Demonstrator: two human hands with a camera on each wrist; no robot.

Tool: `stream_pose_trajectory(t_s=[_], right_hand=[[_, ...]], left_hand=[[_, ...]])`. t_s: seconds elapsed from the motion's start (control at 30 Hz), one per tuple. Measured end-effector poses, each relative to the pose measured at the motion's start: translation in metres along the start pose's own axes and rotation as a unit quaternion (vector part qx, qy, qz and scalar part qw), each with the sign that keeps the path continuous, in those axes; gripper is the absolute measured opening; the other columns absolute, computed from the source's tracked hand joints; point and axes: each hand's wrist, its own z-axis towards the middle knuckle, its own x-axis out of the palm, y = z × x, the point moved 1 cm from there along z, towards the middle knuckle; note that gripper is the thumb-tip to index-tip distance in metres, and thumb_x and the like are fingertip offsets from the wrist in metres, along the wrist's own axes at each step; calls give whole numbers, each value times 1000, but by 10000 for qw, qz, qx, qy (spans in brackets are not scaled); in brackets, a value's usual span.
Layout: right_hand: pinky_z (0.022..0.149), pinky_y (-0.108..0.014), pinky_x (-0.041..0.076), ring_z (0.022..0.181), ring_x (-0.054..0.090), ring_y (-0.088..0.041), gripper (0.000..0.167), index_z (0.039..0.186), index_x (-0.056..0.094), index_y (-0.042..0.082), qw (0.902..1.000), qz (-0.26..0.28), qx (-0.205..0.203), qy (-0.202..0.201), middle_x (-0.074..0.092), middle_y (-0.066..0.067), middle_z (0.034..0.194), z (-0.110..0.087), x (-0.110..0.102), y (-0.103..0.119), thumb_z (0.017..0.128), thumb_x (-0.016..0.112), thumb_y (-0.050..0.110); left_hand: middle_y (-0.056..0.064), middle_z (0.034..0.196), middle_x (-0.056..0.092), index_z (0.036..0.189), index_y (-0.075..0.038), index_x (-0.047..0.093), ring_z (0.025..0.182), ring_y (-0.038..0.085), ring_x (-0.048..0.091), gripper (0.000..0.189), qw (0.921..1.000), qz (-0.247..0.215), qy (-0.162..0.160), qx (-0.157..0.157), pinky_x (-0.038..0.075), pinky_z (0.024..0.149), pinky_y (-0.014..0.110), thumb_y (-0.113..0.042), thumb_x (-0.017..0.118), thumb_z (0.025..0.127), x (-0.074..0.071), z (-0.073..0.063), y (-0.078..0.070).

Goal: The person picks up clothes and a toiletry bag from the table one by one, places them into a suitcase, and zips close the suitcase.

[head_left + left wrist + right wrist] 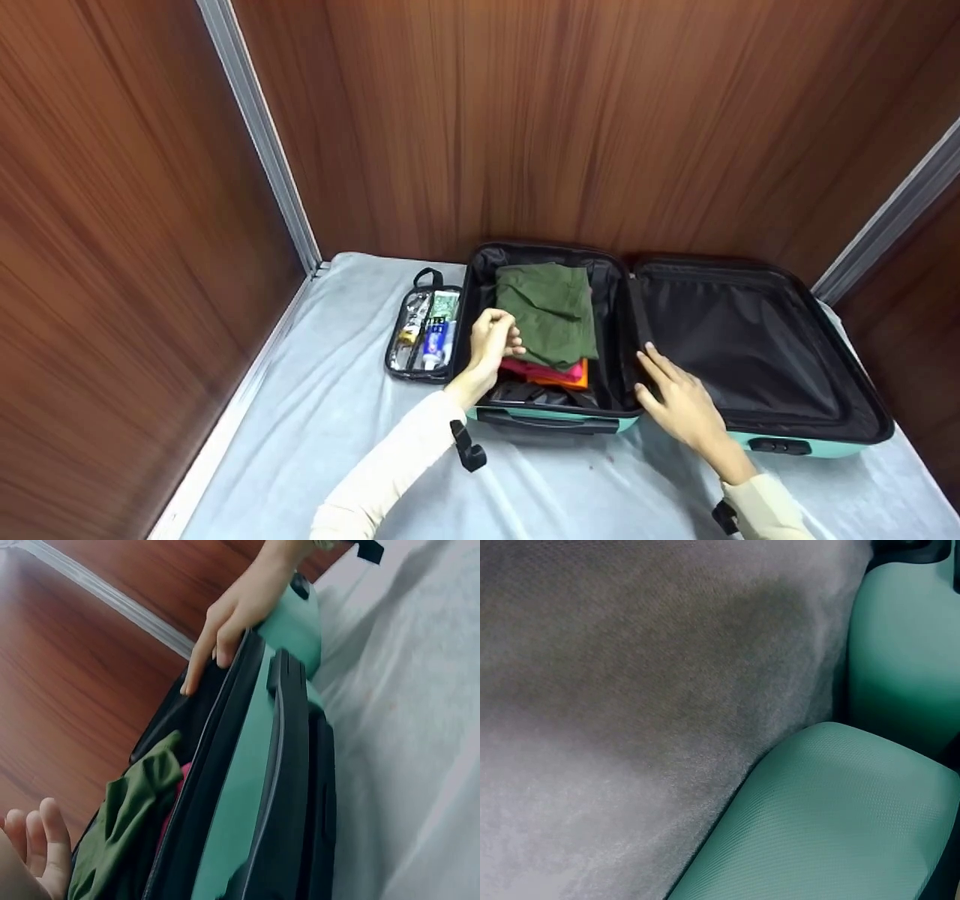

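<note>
An open mint-green suitcase (619, 426) lies on the bed-like cloth, its black-lined halves side by side. In its left half is a folded dark green garment (547, 311), on top of pink cloth (536, 369) and orange cloth (574, 381). My left hand (489, 346) hovers over that half's left side, close to the green garment, its fingers loosely bent with nothing in them. With fingers extended, my right hand (684, 405) is at the seam between the halves; the left wrist view shows its fingers (196, 664) reaching over the rim. The right wrist view shows only the shell and cloth, not the hand.
A clear toiletry pouch (397, 366) with black trim lies against the suitcase's left side, holding a blue-and-white tube (435, 341) and other items. Pale blue cloth (315, 420) covers the surface. Wood-grain panels (480, 127) stand behind and at both sides.
</note>
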Motion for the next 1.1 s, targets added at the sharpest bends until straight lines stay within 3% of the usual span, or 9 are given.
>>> stream_pose_trajectory(t_s=[0.3, 0.53, 0.63, 0.73, 0.83, 0.93, 1.1], right_hand=[[101, -64, 34, 134, 42, -42, 54, 147, 47, 6, 10000, 6, 8, 29, 37, -14, 155, 1, 1, 1, 99, 57, 30], [100, -63, 35, 132, 44, -42, 53, 145, 49, 5, 10000, -7, -36, -73, 39, -14, 154, 0, -1, -1, 98, 59, 27], [100, -64, 35, 133, 43, -41, 53, 146, 48, 6, 10000, -7, -18, -54, 38, -14, 154, 0, -2, -1, 99, 57, 29], [101, -64, 34, 134, 42, -42, 54, 147, 46, 5, 10000, 9, 5, 39, 36, -15, 155, 0, -3, -1, 100, 55, 31], [101, -64, 33, 134, 41, -42, 55, 147, 45, 5, 9999, 9, 19, 101, 35, -15, 155, 0, -3, -1, 101, 54, 32], [101, -64, 33, 134, 41, -43, 55, 147, 45, 5, 10000, -3, 13, 95, 35, -15, 155, 0, -3, -2, 100, 54, 32], [102, -64, 33, 134, 41, -42, 54, 147, 46, 6, 10000, -6, 32, 81, 36, -14, 155, 0, -3, -2, 99, 57, 29]], left_hand=[[11, 69, 59, 91, 0, 60, 51, 13, 53, 9, 9915, 1001, 389, 728, 47, 42, 23, -7, 55, 90, -18, 5, -6], [10, 64, 58, 89, 5, 63, 47, 11, 49, 14, 9805, 1408, 182, 1361, 41, 40, 20, -5, 53, 91, -30, 12, -14], [18, 64, 59, 89, 8, 64, 46, 12, 48, 16, 9755, 1496, 11, 1616, 39, 39, 19, -2, 52, 92, -37, 17, -18], [17, 61, 58, 85, 8, 64, 45, 10, 46, 16, 9644, 1715, -130, 2011, 37, 41, 17, -1, 52, 90, -44, 16, -25], [6, 56, 56, 80, 4, 66, 46, 10, 49, 17, 9474, 2183, -368, 2311, 39, 47, 18, -3, 53, 88, -52, 19, -26], [-5, 54, 54, 78, -3, 69, 50, 12, 54, 16, 9385, 2477, -561, 2340, 40, 54, 22, -8, 55, 85, -63, 26, -21], [5, 60, 62, 80, -3, 72, 56, 20, 61, 14, 9350, 2683, -849, 2160, 43, 58, 26, -8, 59, 84, -79, 30, -20]])
